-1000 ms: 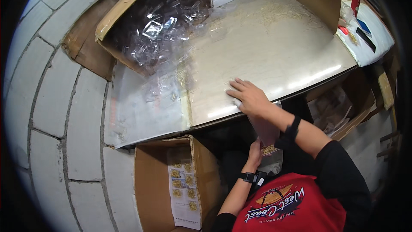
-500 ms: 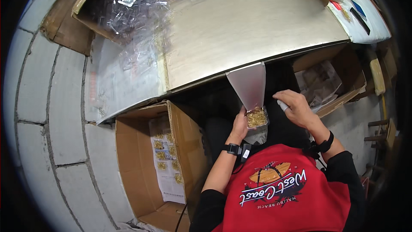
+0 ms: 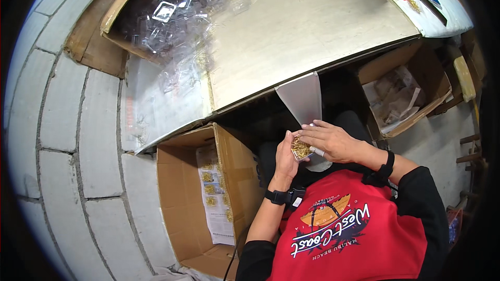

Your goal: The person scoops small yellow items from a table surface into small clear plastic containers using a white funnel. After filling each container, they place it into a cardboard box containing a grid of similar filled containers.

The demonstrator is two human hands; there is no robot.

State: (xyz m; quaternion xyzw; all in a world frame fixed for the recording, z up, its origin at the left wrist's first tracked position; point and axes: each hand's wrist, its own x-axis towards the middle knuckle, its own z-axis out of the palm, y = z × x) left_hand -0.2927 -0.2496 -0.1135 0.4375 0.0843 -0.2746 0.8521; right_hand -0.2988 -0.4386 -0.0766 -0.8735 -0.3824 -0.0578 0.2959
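My left hand (image 3: 286,159) is wrapped round a small clear plastic box (image 3: 311,157) just below the table's front edge. The box is filled with small gold-coloured metal pieces (image 3: 299,148), too small to name more exactly. My right hand (image 3: 333,142) lies across the top of the box, its fingers stretched out flat over the pieces and hiding part of them. It wears a white covering on one finger. Directly above both hands hangs a pale tapering chute (image 3: 302,98), its narrow lower end close to my right fingertips.
A light table (image 3: 291,36) bears scattered gold pieces at its far side. A carton of clear plastic boxes (image 3: 172,15) lies at the back left. An open carton (image 3: 179,187) holding filled boxes stands left of me; another carton (image 3: 411,93) sits under the table's right side.
My right hand has moved left from beside the chute onto the box, and its fingers have straightened. My left hand still holds the box, now slightly lower and further left. The view has shifted.
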